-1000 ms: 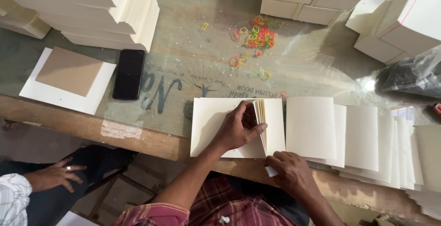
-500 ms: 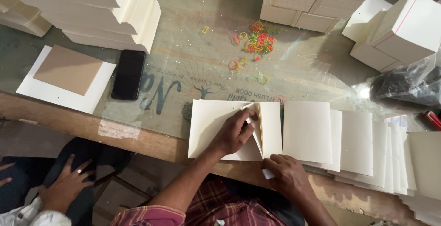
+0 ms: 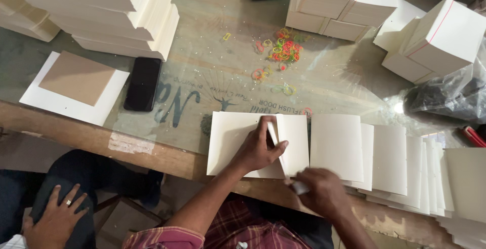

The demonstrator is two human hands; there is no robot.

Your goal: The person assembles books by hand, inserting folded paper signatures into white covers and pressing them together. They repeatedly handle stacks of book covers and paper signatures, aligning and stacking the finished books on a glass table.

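Observation:
My left hand (image 3: pixel 257 150) lies on a folded cream sheet (image 3: pixel 228 137) at the near edge of the table. Its fingers curl over the raised fold at the sheet's middle, and the thumb points right across the right-hand flap (image 3: pixel 296 140). My right hand (image 3: pixel 324 193) is blurred just below that, at the table's edge, over a small white piece (image 3: pixel 299 188); its grip is unclear. To the right, a row of overlapping cream sheets (image 3: pixel 390 158) runs along the table.
A black phone (image 3: pixel 143 83) and a brown board on a white sheet (image 3: pixel 76 77) lie at the left. Coloured rubber bands (image 3: pixel 283 50) are scattered mid-table. Paper stacks (image 3: pixel 116 21) and banded bundles (image 3: pixel 344 1) stand behind. Another person's ringed hand (image 3: pixel 55 222) rests at bottom left.
My left hand has pressed the sheet's flap down and slid along the fold. My right hand has shifted slightly right and blurred. The other person's hand has moved onto a dark knee.

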